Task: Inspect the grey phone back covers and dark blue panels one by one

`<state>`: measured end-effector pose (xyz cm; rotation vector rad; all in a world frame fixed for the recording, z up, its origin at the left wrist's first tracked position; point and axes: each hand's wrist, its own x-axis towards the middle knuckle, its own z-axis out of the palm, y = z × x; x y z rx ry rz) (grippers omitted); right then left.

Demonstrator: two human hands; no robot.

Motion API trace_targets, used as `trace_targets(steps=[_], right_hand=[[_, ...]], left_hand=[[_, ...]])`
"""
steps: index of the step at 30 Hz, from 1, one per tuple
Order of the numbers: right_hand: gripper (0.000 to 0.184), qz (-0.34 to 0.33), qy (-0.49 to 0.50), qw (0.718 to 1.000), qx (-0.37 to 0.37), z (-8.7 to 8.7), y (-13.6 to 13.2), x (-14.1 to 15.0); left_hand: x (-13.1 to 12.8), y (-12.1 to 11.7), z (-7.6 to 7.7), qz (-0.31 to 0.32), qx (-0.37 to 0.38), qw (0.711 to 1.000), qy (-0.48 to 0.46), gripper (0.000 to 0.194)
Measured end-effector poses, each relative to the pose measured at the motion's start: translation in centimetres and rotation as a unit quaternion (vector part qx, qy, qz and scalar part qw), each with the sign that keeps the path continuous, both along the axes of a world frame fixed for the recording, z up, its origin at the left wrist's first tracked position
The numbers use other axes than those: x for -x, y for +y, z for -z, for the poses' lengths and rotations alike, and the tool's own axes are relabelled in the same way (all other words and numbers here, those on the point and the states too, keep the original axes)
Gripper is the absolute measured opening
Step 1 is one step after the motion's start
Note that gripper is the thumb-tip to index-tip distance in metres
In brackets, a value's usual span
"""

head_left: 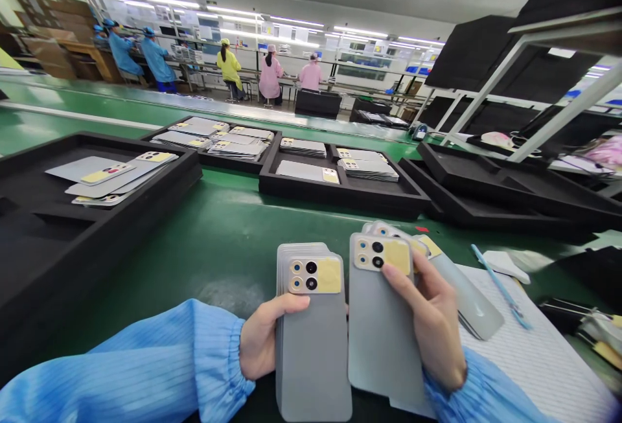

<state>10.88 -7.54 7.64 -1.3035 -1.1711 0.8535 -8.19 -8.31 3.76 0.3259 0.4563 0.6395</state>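
Observation:
My left hand (pixel 265 335) is closed around a stack of grey phone back covers (pixel 315 352), its thumb lying across the top one just below the camera block. Beside it, my right hand (pixel 432 309) grips another grey phone back cover (pixel 381 332) between thumb and fingers, with more layers showing behind it. Both front covers stand nearly upright, each with camera rings and a yellow film patch at the top. Behind my right hand, further covers (pixel 469 300) lie on a white lined sheet (pixel 549 358).
Black trays (pixel 340 193) holding stacked covers stand across the green table (pixel 218 241). A larger black tray (pixel 146 222) with loose covers is at left; other black trays (pixel 500 209) are stacked at right. A blue pen (pixel 500 287) lies on the sheet. Several people sit far behind.

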Motion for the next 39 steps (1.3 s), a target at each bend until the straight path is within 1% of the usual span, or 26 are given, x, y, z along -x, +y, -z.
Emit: trace_targets(steps=[2,4,8,10,13,15,18,23,26,30,32,36,39], right_hand=[[0.032,0.01,0.012,1.0,0.012,-0.3,0.2,-0.4],[0.037,0.008,0.003,1.0,0.005,-0.4,0.4,-0.6],[0.051,0.003,0.004,1.0,-0.024,0.0,0.7,-0.8],[0.048,-0.011,-0.006,1.0,-0.02,0.2,0.8,-0.9],[0.028,-0.062,-0.061,0.996,-0.006,0.6,0.8,-0.9],[0.023,-0.094,-0.079,0.992,0.008,1.0,0.6,-0.7],[0.024,-0.121,-0.055,0.99,0.039,1.4,0.3,-0.1],[0.04,-0.181,0.014,0.977,0.108,2.2,-0.3,1.0],[0.042,-0.198,-0.005,0.973,0.116,2.6,-0.5,1.5],[0.03,-0.21,-0.058,0.972,0.087,2.5,-0.5,2.0],[0.028,-0.203,-0.061,0.973,0.087,2.2,-0.5,2.1],[0.025,-0.199,-0.064,0.974,0.089,1.9,-0.6,2.1],[0.025,-0.199,-0.071,0.974,0.08,1.9,-0.5,1.8]], left_hand=[[0.0,0.0,0.0,0.008,-0.04,0.999,0.0,0.041],[-0.1,-0.1,0.0,-0.003,-0.068,0.998,0.009,0.039],[-0.2,-0.1,-0.1,-0.021,-0.079,0.996,0.021,0.036],[-0.3,-0.1,-0.1,-0.018,-0.067,0.997,0.02,0.035],[-0.3,-0.2,-0.1,-0.019,-0.054,0.998,0.02,0.034],[-0.3,-0.2,0.0,-0.021,-0.054,0.998,0.021,0.033],[-0.4,-0.3,0.1,-0.022,-0.054,0.998,0.017,0.033],[-0.6,-0.4,0.2,-0.027,-0.059,0.998,0.012,0.032],[-0.7,-0.5,0.1,-0.029,-0.052,0.997,0.038,0.035],[-0.7,-0.5,0.1,-0.034,-0.039,0.996,0.071,0.041],[-0.6,-0.4,0.1,-0.025,-0.031,0.998,0.052,0.043],[-0.3,-0.2,-0.1,-0.012,-0.013,1.0,-0.021,0.049],[-0.3,-0.1,-0.2,-0.019,0.011,1.0,-0.016,0.046]])
